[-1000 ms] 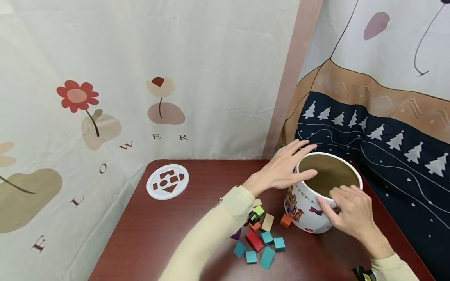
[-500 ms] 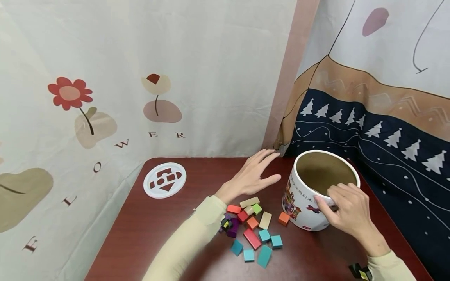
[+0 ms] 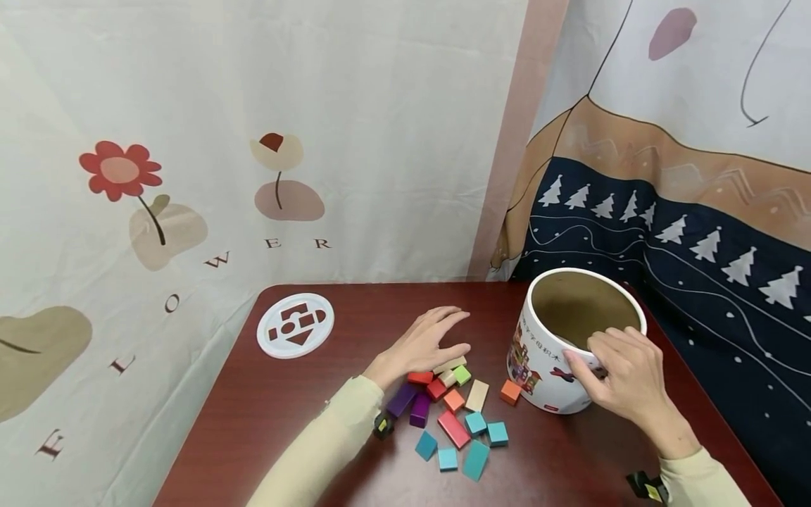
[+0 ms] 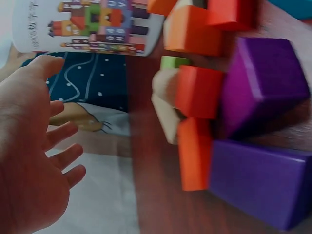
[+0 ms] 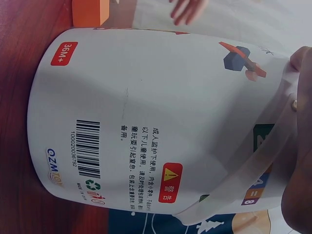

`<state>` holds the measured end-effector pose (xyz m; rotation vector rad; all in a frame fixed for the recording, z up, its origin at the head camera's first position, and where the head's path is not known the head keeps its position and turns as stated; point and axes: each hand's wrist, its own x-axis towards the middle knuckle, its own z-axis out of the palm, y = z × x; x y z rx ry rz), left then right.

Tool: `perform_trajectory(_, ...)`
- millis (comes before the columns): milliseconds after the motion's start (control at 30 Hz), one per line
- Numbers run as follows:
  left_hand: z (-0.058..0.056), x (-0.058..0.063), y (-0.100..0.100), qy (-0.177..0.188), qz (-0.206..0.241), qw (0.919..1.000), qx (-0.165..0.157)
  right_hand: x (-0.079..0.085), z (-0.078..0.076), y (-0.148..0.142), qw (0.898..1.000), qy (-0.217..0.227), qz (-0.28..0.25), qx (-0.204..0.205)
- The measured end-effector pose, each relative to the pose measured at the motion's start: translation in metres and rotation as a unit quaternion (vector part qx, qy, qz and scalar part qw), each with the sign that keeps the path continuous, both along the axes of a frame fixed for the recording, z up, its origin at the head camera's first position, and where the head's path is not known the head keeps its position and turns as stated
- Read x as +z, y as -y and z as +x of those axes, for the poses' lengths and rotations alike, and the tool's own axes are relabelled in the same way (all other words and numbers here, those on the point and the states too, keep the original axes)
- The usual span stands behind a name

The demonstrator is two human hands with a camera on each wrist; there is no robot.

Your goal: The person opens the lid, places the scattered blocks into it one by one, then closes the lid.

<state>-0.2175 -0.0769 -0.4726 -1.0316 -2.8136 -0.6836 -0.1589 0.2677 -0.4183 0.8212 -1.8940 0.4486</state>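
Right hand (image 3: 624, 380) gripping bucket (image 3: 548, 377) up top, left hand (image 3: 415, 348) loose, fingers spread, near blocks (image 3: 453, 429) on bench (image 3: 253, 436).

White bucket (image 3: 546, 370) and bright little blocks (image 3: 453, 401)
From far away I see the bucket standing up, top open, pictures on its side. The blocks lie in a loose bunch to its left, and one orange block (image 3: 510, 392) sits just beside it.
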Motion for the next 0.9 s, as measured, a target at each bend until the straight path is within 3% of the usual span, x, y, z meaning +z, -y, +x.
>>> perform_trajectory(200, 0.003, -0.017, 0.006, 0.031, -0.042, 0.9986, -0.004, 0.0, 0.001, 0.0, 1.0, 0.006, 0.001, -0.003)
perform_trajectory(500, -0.001, -0.03, 0.007, 0.055, -0.068, 0.9961, 0.012, 0.001, 0.0, 0.001, 1.0, 0.003, 0.0, -0.002)
perform_trajectory(700, -0.006, -0.037, 0.006, 0.043, -0.06, 0.9972, -0.003, 0.0, 0.0, 0.001, 1.0, 0.011, 0.003, -0.006)
perform_trajectory(900, -0.012, -0.04, 0.005, 0.073, -0.042, 0.9964, -0.003, -0.001, 0.003, 0.0, 1.0, 0.026, 0.007, -0.014)
